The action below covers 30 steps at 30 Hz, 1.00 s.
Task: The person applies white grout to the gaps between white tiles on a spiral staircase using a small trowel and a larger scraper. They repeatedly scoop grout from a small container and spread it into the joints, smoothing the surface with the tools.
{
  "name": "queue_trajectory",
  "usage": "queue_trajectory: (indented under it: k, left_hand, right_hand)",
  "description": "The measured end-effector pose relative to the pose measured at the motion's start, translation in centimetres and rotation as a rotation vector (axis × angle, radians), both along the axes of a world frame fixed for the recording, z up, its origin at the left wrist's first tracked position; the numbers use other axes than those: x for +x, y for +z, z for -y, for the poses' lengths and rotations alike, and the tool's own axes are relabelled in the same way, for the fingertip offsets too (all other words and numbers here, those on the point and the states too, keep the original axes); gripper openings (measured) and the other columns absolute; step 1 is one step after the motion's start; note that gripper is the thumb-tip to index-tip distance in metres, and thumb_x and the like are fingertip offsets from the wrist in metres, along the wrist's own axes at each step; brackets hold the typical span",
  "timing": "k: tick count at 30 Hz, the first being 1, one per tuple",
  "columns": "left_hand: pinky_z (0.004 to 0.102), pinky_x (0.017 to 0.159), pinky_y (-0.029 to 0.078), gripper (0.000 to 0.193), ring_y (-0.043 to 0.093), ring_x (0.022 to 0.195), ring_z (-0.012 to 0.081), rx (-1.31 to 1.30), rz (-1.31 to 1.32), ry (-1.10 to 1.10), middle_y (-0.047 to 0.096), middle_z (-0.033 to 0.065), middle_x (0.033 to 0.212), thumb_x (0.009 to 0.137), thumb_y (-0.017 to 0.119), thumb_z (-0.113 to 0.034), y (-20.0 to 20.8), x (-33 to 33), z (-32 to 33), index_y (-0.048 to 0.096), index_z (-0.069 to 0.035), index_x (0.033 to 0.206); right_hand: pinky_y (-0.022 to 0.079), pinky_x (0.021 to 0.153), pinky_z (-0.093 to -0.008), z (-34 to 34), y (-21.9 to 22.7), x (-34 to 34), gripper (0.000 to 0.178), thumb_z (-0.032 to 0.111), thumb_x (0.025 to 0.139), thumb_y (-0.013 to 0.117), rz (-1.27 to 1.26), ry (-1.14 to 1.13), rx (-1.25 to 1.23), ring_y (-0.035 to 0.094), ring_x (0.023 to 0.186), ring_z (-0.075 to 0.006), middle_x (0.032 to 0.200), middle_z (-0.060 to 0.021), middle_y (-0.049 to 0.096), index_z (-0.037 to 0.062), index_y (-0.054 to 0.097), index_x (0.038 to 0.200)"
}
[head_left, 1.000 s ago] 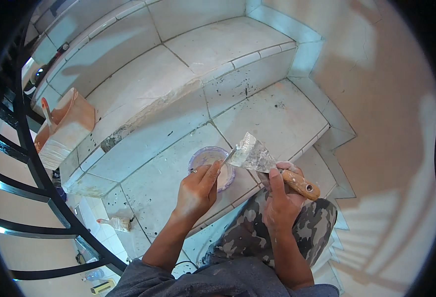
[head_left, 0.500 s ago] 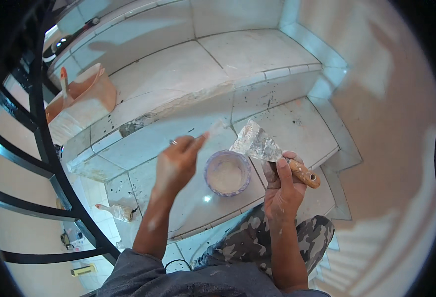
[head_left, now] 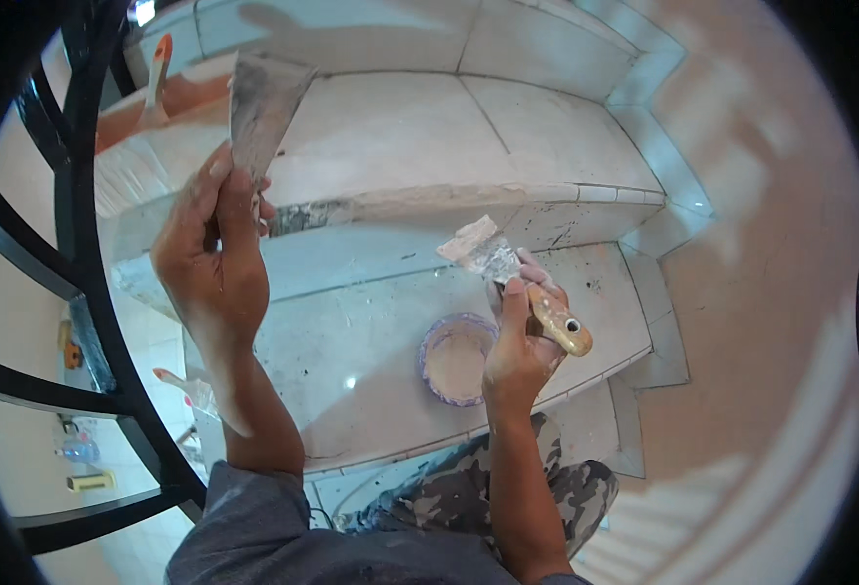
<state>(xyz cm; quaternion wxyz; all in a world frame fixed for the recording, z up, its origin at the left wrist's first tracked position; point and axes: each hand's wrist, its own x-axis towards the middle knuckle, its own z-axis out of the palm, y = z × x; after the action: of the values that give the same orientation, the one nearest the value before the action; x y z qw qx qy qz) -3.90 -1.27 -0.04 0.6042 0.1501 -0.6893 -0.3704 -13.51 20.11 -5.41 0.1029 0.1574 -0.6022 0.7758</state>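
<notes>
My left hand [head_left: 213, 268] is raised at the upper left, its fingers closed on a putty knife [head_left: 269, 112] whose wide, smeared blade points up and away. That blade overlaps the bucket's edge in the picture; whether it touches anything I cannot tell. In my right hand [head_left: 522, 366] is a second putty knife [head_left: 483, 252], with a wooden handle and pale putty heaped on its blade. Just left of this hand, on the tiled step, stands a round purple-rimmed bowl [head_left: 426, 363] of pale putty [head_left: 459, 369]. Rough filler [head_left: 429, 205] runs along the upper step's edge.
An orange bucket [head_left: 200, 88] holding an orange-handled brush [head_left: 159, 73] sits on the upper step at left. Black railing [head_left: 80, 244] curves along the left side. Another brush [head_left: 195, 392] lies low at left, partly behind my forearm. A beige wall [head_left: 771, 292] rises at right.
My left hand has moved from near the bowl up and left, and its putty knife now shows clearly. The right hand and its knife have shifted slightly left. The view has turned.
</notes>
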Motion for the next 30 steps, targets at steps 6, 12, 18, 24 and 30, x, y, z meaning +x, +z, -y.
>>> queue_trajectory:
  k: [6,12,18,24,30]
  left_hand:
    - [0.0247,0.062,0.054,0.026,0.069,0.071,0.0127,0.005,0.033,0.068,0.073,0.0125,0.089,0.097,0.065,-0.017,0.2,1.4,1.2,0.070,-0.001,0.118]
    - [0.0262,0.061,0.055,0.029,0.070,0.076,0.0135,-0.063,0.090,0.142,0.074,0.0137,0.094,0.099,0.061,-0.017,0.1,2.3,1.7,0.066,-0.004,0.124]
    - [0.0253,0.061,0.055,0.025,0.070,0.071,0.0142,-0.087,0.032,0.094,0.074,0.0135,0.089,0.095,0.067,-0.016,0.0,2.2,1.8,0.070,-0.003,0.117]
    - [0.0262,0.062,0.058,0.030,0.072,0.078,0.0168,-0.124,0.061,0.066,0.074,0.0161,0.098,0.099,0.060,-0.019,0.2,2.7,1.7,0.066,-0.005,0.125]
    - [0.0265,0.063,0.058,0.031,0.072,0.079,0.0168,-0.070,0.087,0.055,0.074,0.0162,0.097,0.099,0.061,-0.020,0.2,2.9,1.7,0.065,-0.004,0.125]
  right_hand:
    - [0.050,0.087,-0.0279,1.0,-0.8,-1.7,0.017,0.007,0.098,0.061,-0.218,-0.127,0.197,0.061,0.100,-0.0149,0.112,-0.0113,0.064,-0.0035,0.059,0.111]
    - [0.051,0.087,-0.0286,2.5,0.0,-2.6,0.014,0.005,0.097,0.061,-0.320,-0.085,0.211,0.062,0.097,-0.0149,0.108,-0.0107,0.064,-0.0047,0.062,0.106]
    - [0.052,0.084,-0.0293,3.7,1.1,-3.5,0.013,0.001,0.092,0.066,-0.195,-0.113,0.264,0.064,0.092,-0.0150,0.105,-0.0112,0.066,-0.0046,0.063,0.104]
    - [0.049,0.066,-0.0247,4.1,1.9,-4.7,0.011,0.003,0.092,0.068,-0.285,-0.121,0.350,0.060,0.076,-0.0094,0.095,-0.0091,0.066,-0.0046,0.064,0.099]
    - [0.048,0.064,-0.0284,5.9,4.7,-6.3,0.014,0.011,0.091,0.070,-0.460,-0.130,0.552,0.061,0.066,-0.0126,0.076,-0.0080,0.067,-0.0026,0.066,0.090]
